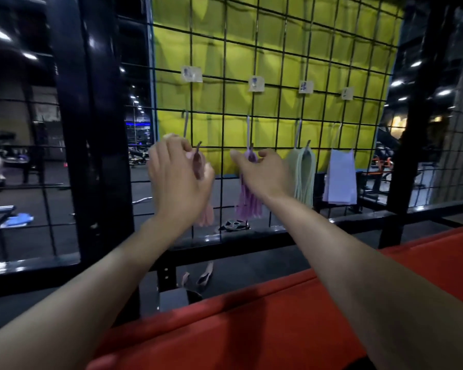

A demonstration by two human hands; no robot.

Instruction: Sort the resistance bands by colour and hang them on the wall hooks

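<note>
Head view: the left hand (178, 180) grips pink bands (207, 209) at their hook, the right hand (262, 172), fingers loosely apart, nears purple bands (247, 201) (soft, light loops, probably best held by the top fold).

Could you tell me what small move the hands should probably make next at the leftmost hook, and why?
Probably slip the pink band fully over the leftmost hook and let go. The left hand holds it right at the hook tip, above the pink bands already hanging there; the right hand is beside the purple bands.
</note>
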